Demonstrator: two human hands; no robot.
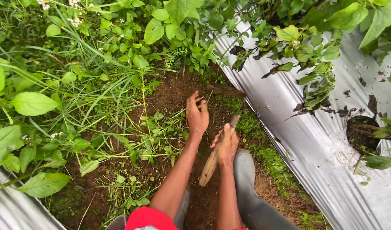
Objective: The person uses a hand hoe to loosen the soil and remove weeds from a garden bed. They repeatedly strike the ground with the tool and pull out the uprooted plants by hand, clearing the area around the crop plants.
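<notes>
**Hoeing weeds between the silver mulch sheets**

Head cam, only view here. The right hand (226,147) is clenched around the worn wooden handle of a short hoe (212,159), gripping it about halfway up, so the butt end sticks out below the fist toward the grey rubber boot (251,191). Up past the grip, the dark metal blade (226,90) sits on the brown soil (174,96). The left hand (196,115) is just left of that grip, fingers spread loose, holding nothing, over the loosened dirt with cut green weeds (157,136) lying beside it. Right of the grip runs shiny silver plastic mulch sheeting (306,140).
</notes>
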